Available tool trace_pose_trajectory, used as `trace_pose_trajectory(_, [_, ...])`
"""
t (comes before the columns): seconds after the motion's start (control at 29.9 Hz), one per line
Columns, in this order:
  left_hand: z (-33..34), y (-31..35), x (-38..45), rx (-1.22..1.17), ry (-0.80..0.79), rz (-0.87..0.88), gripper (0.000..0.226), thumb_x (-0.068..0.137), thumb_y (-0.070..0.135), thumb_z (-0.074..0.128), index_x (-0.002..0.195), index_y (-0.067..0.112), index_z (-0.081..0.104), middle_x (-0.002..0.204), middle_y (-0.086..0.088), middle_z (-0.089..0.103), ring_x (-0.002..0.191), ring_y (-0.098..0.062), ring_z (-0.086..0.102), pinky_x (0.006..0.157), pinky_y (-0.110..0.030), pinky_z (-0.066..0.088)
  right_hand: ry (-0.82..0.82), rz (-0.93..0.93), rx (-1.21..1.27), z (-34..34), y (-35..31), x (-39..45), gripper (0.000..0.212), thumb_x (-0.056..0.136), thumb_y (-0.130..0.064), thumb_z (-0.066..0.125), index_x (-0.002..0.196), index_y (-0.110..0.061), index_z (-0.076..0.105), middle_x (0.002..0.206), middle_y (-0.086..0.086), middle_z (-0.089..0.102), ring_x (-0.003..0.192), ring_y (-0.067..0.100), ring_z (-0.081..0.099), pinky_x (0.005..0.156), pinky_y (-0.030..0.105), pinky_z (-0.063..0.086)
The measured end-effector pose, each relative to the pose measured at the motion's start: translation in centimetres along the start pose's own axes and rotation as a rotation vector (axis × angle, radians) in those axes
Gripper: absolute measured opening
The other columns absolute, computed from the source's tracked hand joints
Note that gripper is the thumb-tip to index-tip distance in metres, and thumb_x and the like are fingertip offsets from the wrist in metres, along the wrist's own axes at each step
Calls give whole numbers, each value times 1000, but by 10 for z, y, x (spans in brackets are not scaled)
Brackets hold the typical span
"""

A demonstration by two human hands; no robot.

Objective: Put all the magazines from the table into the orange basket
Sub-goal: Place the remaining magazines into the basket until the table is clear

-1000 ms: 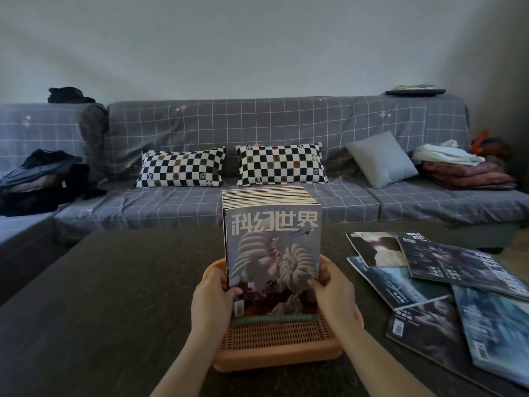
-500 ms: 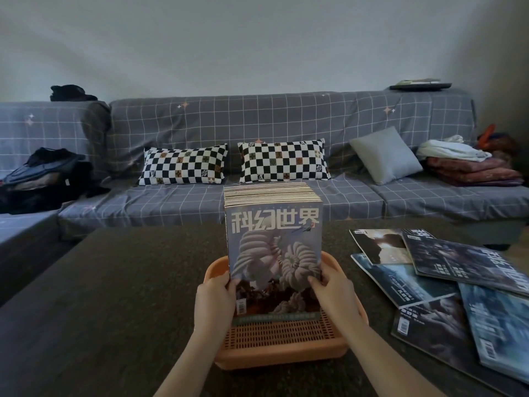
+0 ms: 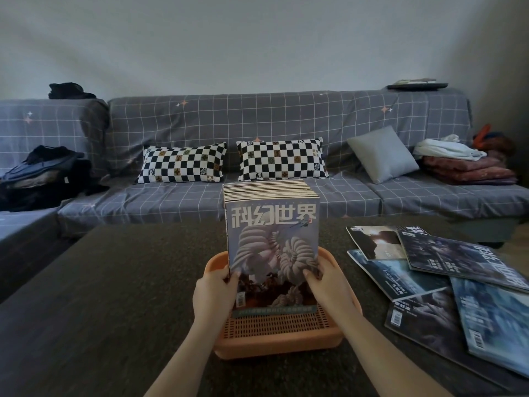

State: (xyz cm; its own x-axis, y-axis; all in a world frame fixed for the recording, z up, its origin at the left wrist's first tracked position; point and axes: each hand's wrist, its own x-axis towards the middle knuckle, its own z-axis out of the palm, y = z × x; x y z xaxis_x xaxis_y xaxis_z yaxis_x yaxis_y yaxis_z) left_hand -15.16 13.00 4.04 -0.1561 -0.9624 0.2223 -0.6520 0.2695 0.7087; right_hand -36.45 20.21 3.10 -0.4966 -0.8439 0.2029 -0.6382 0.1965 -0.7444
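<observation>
Two hands clasp one upright stack of magazines (image 3: 272, 242) standing on end in the orange basket (image 3: 279, 333) — the left hand (image 3: 213, 293) grips its left edge, the right hand (image 3: 329, 287) its right, fingers (image 3: 310, 274) curled onto the front cover. Around the basket lies the dark desk (image 3: 114, 296). Loose magazines (image 3: 446, 279) lie overlapping flat on the desk, right of the basket and apart from it — five or so.

The loose magazines (image 3: 446, 282) run off the right edge (overlapping, count unclear), their cover print unreadable.
</observation>
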Motion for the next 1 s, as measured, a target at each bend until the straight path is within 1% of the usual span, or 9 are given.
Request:
trace_pose_trajectory(0.1, [0, 2, -6, -41, 20, 5, 17, 94, 34, 56, 104, 23, 63, 76, 8, 67, 60, -5, 64, 51, -23, 52, 12, 13, 106, -3, -2, -2, 39, 92, -26, 55, 130, -27, 50, 105, -7, 65, 81, 0, 57, 59, 9, 39])
trace_pose_trajectory(0.17, [-1, 4, -11, -61, 85, -11, 37, 93, 37, 57, 127, 24, 52, 100, 8, 66, 75, -5, 62, 59, -24, 49, 34, 14, 173, -7, -3, -4, 37, 91, -25, 57, 127, -31, 50, 105, -9, 65, 80, -5, 56, 60, 9, 40])
trace_pose_trajectory(0.27, [-2, 8, -20, -82, 184, -54, 50, 89, 40, 62, 131, 21, 41, 122, -2, 53, 85, -10, 55, 63, -25, 45, 45, 37, 221, -12, -2, -7, 41, 88, -25, 60, 125, -37, 46, 102, -15, 60, 77, -11, 51, 61, 8, 37])
trace_pose_trajectory(0.37, [-1, 16, -28, -94, 205, -4, 41, 88, 37, 63, 122, 20, 46, 118, 0, 51, 89, -12, 56, 68, -27, 49, 20, 55, 239, -15, 0, -11, 52, 87, -21, 62, 133, -32, 41, 115, -13, 59, 90, -6, 51, 68, 6, 35])
trace_pose_trajectory(0.53, [14, 42, -39, -105, 71, 191, 22, 89, 34, 62, 109, 25, 56, 102, 13, 56, 77, 4, 55, 59, -12, 41, 55, 41, 200, -30, 6, -22, 51, 87, -22, 62, 134, -23, 42, 124, -3, 60, 98, 1, 50, 82, 20, 38])
trace_pose_trajectory(0.67, [42, 79, -45, -121, -42, 301, 19, 92, 37, 58, 109, 27, 56, 95, 12, 60, 81, -2, 59, 69, -18, 49, 151, 10, 190, -54, 16, -30, 42, 87, -23, 62, 127, -20, 50, 111, -7, 62, 87, -2, 53, 73, 12, 38])
trace_pose_trajectory(0.77, [69, 106, -45, -102, -105, 364, 27, 93, 39, 55, 118, 28, 55, 98, 13, 59, 87, -3, 57, 76, -21, 51, 208, 4, 196, -77, 34, -33, 35, 87, -17, 62, 122, -18, 54, 106, -5, 63, 92, 5, 57, 80, 19, 42])
trace_pose_trajectory(0.87, [99, 132, -44, -95, -168, 392, 30, 93, 39, 56, 121, 29, 54, 95, 18, 55, 80, 2, 53, 68, -11, 42, 253, 29, 197, -101, 58, -34, 30, 88, -16, 62, 116, -21, 56, 99, -8, 63, 88, 2, 58, 72, 9, 39])
trace_pose_trajectory(1.0, [145, 164, -42, -121, -257, 424, 34, 92, 38, 58, 124, 29, 51, 102, 17, 55, 77, 7, 54, 61, -8, 40, 301, 84, 214, -128, 96, -29, 28, 88, -19, 61, 115, -23, 57, 97, -8, 65, 84, -4, 57, 67, 12, 42])
